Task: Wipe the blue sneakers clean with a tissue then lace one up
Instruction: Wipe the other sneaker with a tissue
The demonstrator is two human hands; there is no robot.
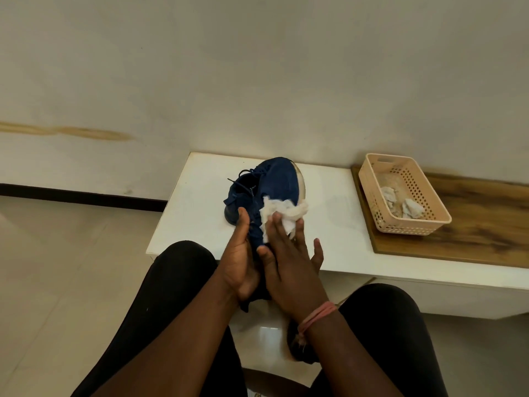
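A blue suede sneaker with a white sole edge is tilted over the front of the white table. My left hand grips it from the left and below, thumb up along its side, fingertips showing past its right side. With fingers flat, my right hand presses a crumpled white tissue against the sneaker's upper near the sole. Dark laces hang loose at its far left. I cannot tell whether a second sneaker lies behind it.
A beige perforated basket holding crumpled used tissues sits on a wooden board at the right of the table. The wall rises just behind. My knees in black flank the table's front edge, above a tiled floor.
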